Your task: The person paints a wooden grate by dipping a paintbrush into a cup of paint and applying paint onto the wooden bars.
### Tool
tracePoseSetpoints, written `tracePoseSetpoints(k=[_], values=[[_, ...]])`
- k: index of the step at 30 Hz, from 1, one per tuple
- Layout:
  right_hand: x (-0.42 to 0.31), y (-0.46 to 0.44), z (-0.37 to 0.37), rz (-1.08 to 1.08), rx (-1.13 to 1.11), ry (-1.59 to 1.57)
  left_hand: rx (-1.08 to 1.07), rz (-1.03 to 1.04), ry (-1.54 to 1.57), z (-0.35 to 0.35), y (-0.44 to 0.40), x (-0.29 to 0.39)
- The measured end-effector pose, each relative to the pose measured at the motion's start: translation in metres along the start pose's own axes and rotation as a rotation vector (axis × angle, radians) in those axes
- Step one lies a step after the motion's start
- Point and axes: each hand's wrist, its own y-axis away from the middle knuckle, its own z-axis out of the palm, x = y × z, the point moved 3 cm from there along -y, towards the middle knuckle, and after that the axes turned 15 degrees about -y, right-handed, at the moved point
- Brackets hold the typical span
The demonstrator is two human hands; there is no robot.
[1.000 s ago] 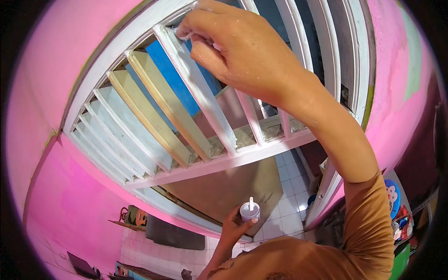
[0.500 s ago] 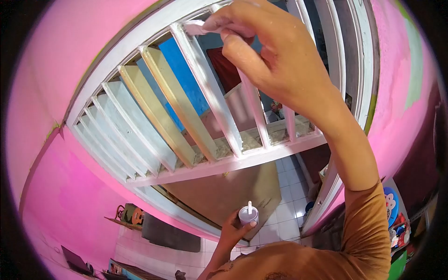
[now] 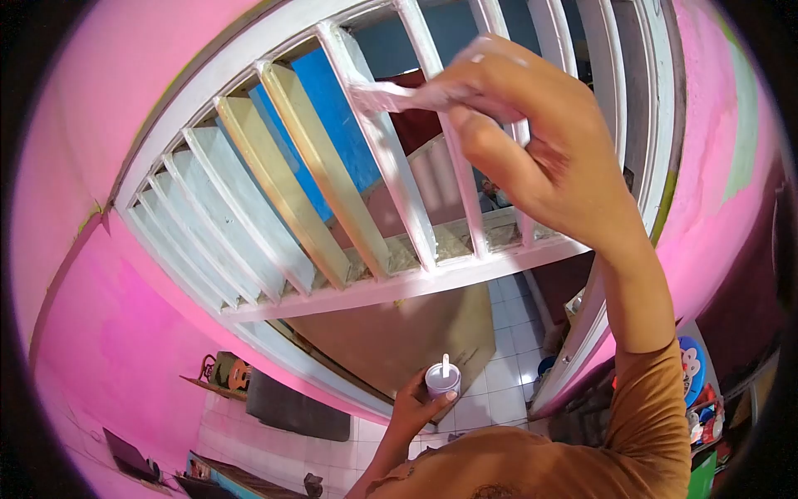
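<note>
My right hand (image 3: 540, 141) is closed round a paintbrush (image 3: 384, 96) smeared with white paint. Its bristles touch the side of a white slat (image 3: 384, 158) in the vent frame over the doorway. White paint also marks my fingers. Lower down, my left hand (image 3: 416, 406) grips a small paint can (image 3: 443, 384) from the side, with a white stick (image 3: 445, 366) standing in it. Left of the brush, two slats (image 3: 320, 166) are still beige-brown, while those farther left are pale white.
Pink walls (image 3: 125, 324) surround the white frame (image 3: 399, 293). Below is a brown door panel (image 3: 399, 341) beside a tiled floor (image 3: 499, 391). A dark mat (image 3: 295, 412) lies lower left, and a blue round item (image 3: 692, 370) is at right.
My right hand has moved down and slightly right, drawing the brush from near the slat's top to lower along it. My left hand still holds the can at about the same spot.
</note>
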Motion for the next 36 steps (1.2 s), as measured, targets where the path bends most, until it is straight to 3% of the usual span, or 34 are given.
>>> tracePoseSetpoints(k=[2, 6, 9, 13, 15, 18, 22, 23, 26, 29, 31, 34, 36], values=[[-0.002, 0.006, 0.000, 0.094, 0.041, -0.089, -0.009, 0.013, 0.012, 0.000, -0.001, -0.001], [0.001, 0.004, 0.001, 0.022, 0.085, -0.031, -0.006, 0.037, 0.009, -0.001, 0.001, -0.003], [-0.004, 0.015, 0.002, 0.085, -0.025, -0.035, -0.002, -0.010, 0.003, 0.000, 0.002, 0.000], [-0.015, 0.044, -0.007, 0.161, 0.083, -0.076, 0.006, -0.024, 0.040, 0.000, 0.001, 0.002], [-0.023, 0.059, -0.008, 0.398, 0.284, -0.192, 0.006, 0.103, 0.018, -0.001, -0.001, -0.004], [-0.037, 0.075, -0.004, 0.440, 0.377, -0.176, 0.014, 0.081, 0.016, -0.001, 0.000, 0.004], [-0.053, 0.084, 0.004, 0.394, 0.337, -0.117, 0.025, 0.093, -0.121, -0.006, -0.003, 0.014], [-0.057, 0.085, 0.007, 0.403, 0.309, -0.112, 0.042, 0.131, -0.201, -0.007, -0.002, 0.015], [-0.065, 0.085, 0.014, 0.424, 0.198, 0.150, 0.047, 0.141, -0.046, -0.005, -0.007, 0.003], [-0.068, 0.082, 0.027, 0.345, 0.093, 0.176, 0.030, 0.142, -0.022, -0.005, -0.010, -0.008], [-0.072, 0.080, 0.038, 0.339, 0.082, 0.181, 0.052, 0.265, -0.161, -0.006, -0.018, -0.018], [-0.083, 0.065, 0.058, 0.305, -0.311, 0.389, 0.095, 0.301, -0.103, -0.005, -0.026, -0.032], [-0.079, 0.060, 0.079, 0.276, -0.366, 0.378, 0.091, 0.310, -0.100, -0.011, -0.030, -0.033]])
